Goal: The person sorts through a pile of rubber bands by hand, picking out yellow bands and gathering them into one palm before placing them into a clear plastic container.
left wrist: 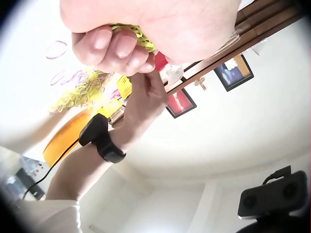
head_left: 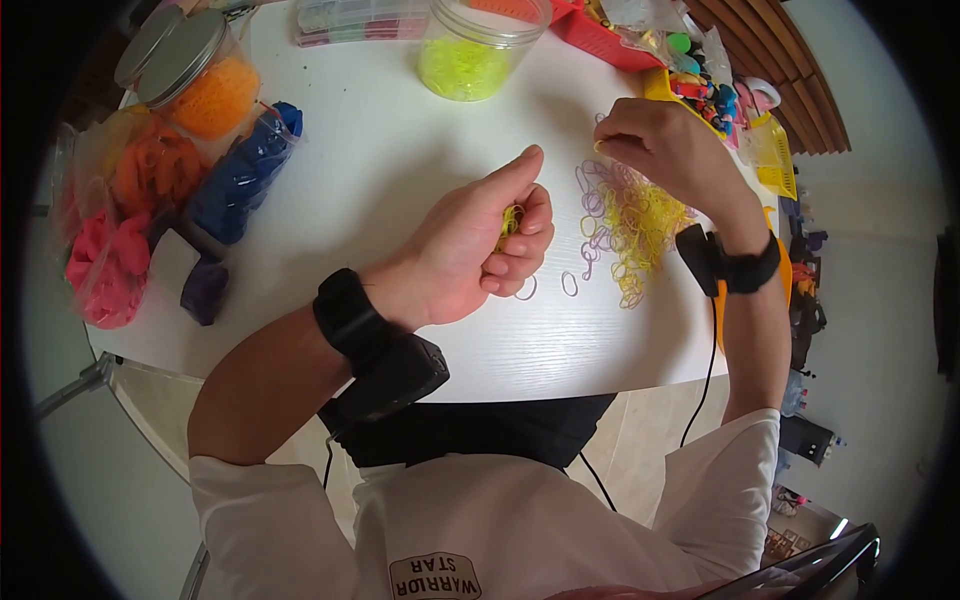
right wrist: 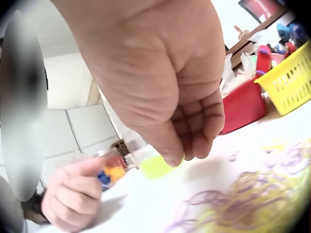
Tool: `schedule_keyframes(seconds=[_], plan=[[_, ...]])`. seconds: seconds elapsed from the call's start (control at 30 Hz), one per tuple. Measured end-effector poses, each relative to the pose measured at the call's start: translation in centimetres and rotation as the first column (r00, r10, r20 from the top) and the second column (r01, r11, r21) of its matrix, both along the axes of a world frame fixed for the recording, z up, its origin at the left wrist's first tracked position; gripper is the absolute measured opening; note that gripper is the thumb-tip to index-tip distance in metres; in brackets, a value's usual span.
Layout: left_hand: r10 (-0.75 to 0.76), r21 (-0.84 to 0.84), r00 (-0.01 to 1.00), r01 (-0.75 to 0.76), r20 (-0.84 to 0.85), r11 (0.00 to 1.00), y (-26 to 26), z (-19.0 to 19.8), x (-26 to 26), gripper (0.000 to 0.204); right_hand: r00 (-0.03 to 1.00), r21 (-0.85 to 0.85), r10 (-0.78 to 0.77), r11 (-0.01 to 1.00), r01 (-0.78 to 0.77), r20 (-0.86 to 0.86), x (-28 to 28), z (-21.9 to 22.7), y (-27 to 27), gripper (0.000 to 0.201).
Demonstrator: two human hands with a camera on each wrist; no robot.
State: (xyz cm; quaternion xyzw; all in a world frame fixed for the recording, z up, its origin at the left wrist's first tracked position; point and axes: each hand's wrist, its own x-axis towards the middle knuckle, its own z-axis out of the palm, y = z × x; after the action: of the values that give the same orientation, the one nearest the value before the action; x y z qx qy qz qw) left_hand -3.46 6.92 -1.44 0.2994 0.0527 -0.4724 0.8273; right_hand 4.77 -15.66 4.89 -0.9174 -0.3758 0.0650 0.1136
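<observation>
My left hand (head_left: 470,245) curls its fingers round a bunch of yellow rubber bands (head_left: 510,222), its thumb pointing up and away. In the left wrist view the yellow bunch (left wrist: 138,36) shows between fingers and palm. My right hand (head_left: 660,150) is raised over the far side of a loose pile of yellow and purple rubber bands (head_left: 640,225). Thumb and fingertips come together there on a yellow rubber band (right wrist: 182,159), mostly hidden by the fingers. A few purple bands (head_left: 569,284) lie singly on the white table between the hands.
A clear jar of bright yellow bands (head_left: 465,68) stands at the back. On the left are a lidded jar of orange bands (head_left: 210,98) and bags of orange, blue and pink items (head_left: 160,165). Red (head_left: 605,40) and yellow baskets (right wrist: 289,80) line the back right.
</observation>
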Motion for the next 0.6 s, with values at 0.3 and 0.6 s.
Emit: schedule_keyframes(seconds=[0.3,0.6], plan=[[0.038,0.003,0.999,-0.038,-0.002,0.999,-0.1,0.0,-0.1,0.048,0.966,0.257,0.188,0.957,-0.138,-0.18,-5.2,1.9,5.8,0.017],[0.027,0.04,0.993,-0.031,0.114,0.999,0.1,-0.2,-0.2,0.041,0.976,0.404,0.005,0.911,0.086,-0.219,-5.1,2.1,1.9,0.011]])
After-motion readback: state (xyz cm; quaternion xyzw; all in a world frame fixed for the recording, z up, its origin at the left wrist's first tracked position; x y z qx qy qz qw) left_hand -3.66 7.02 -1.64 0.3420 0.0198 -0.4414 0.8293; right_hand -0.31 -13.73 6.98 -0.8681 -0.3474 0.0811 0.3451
